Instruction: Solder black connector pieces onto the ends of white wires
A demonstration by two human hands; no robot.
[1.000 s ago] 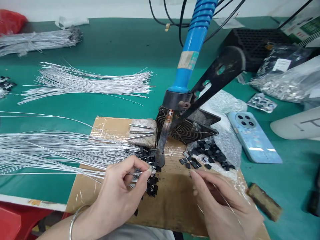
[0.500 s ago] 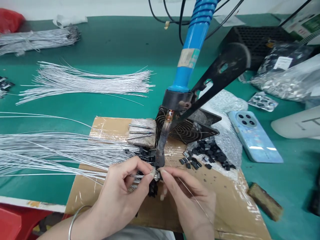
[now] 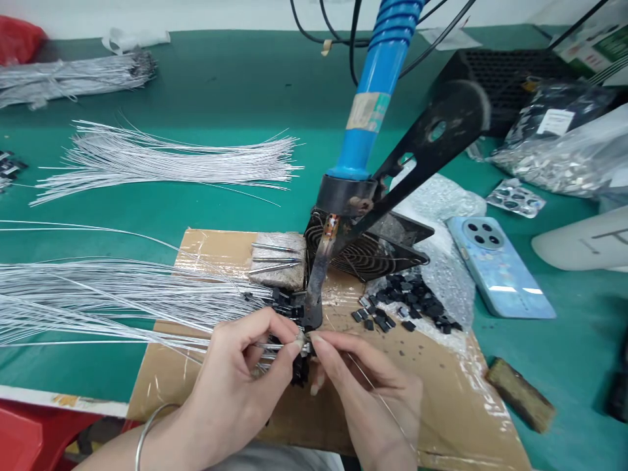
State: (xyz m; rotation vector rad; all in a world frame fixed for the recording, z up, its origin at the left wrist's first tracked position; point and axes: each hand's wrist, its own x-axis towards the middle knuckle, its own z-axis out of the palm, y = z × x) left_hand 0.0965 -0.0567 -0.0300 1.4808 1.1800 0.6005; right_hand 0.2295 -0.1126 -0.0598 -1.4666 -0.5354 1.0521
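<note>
Thumb and index finger of my left hand [image 3: 245,386] are pinched together on the end of a white wire [image 3: 267,347], one of many running in from the left. My right hand [image 3: 366,386] is closed too, its fingertips almost touching the left ones. A thin strand that looks like solder wire [image 3: 383,400] runs through it. The small part between the fingertips is mostly hidden. Just above them is the lower end of a soldering iron [image 3: 316,288], fixed tip-down with a blue handle [image 3: 375,91]. Black connectors [image 3: 300,369] lie beneath my left fingers.
Behind the iron stands a black fan [image 3: 377,252]. Loose black connector pieces [image 3: 415,301] lie to the right on bubble wrap, near a blue phone [image 3: 500,268]. Cardboard [image 3: 417,405] covers the work spot. Another white wire bundle [image 3: 171,157] lies at the back left.
My right fingertips have shifted slightly left, closer to the left ones, so less of the small metal part shows between them. My left hand stays nearly still.
</note>
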